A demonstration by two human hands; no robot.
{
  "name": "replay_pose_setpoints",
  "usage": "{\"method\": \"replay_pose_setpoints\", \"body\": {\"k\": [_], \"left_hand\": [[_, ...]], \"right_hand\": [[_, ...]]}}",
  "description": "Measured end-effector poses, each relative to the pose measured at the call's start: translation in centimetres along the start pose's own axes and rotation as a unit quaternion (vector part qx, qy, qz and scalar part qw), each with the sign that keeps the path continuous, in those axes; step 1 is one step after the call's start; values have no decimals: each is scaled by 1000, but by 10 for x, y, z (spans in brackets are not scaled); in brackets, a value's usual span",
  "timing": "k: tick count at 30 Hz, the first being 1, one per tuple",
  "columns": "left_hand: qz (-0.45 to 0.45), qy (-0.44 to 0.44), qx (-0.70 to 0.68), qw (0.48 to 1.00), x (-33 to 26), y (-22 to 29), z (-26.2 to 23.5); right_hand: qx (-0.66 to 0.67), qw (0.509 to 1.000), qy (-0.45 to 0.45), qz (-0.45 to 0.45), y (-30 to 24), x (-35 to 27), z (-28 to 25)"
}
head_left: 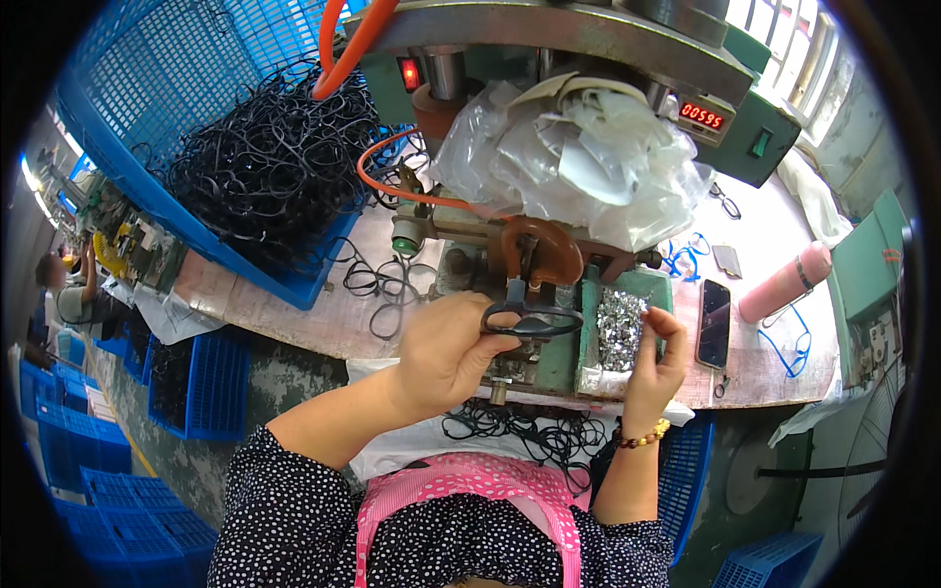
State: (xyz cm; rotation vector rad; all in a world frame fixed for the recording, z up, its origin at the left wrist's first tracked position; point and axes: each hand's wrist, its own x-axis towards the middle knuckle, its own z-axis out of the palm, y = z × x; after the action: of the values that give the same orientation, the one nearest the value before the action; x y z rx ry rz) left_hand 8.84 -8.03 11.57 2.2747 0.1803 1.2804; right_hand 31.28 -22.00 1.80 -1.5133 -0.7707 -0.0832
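Observation:
My left hand (446, 355) pinches a black looped piece (534, 321) that resembles an eyeglass frame. It is held at the working head of a green bench press (564, 361), just below a curved brown guard (549, 250). On the right, my right hand (659, 365) is raised at the edge of a green tray (588, 294) full of small shiny metal pieces (619, 328). Its thumb and fingers are curled together; whether a metal piece sits between them is too small to tell. More black looped pieces (529, 431) lie across my lap.
A blue basket (127, 186) heaped with black looped pieces (274, 167) stands at the left. Clear plastic bags (588, 167) hang on the press. To the right lie a phone (714, 323), a pink bottle (784, 282) and a blue looped piece (792, 348). An orange hose (338, 59) hangs above.

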Motion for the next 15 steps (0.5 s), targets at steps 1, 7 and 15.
{"method": "replay_pose_setpoints", "body": {"k": [1,7,15], "left_hand": [[0,0,2,1000,0,0,0],[-16,-4,-20,1000,2,0,3],[4,-20,14,1000,4,5,-3]], "right_hand": [[-40,999,-13,-28,-2,-4,3],[-150,977,-26,-152,-3,-8,14],[-164,972,-22,-165,0,-10,14]]}}
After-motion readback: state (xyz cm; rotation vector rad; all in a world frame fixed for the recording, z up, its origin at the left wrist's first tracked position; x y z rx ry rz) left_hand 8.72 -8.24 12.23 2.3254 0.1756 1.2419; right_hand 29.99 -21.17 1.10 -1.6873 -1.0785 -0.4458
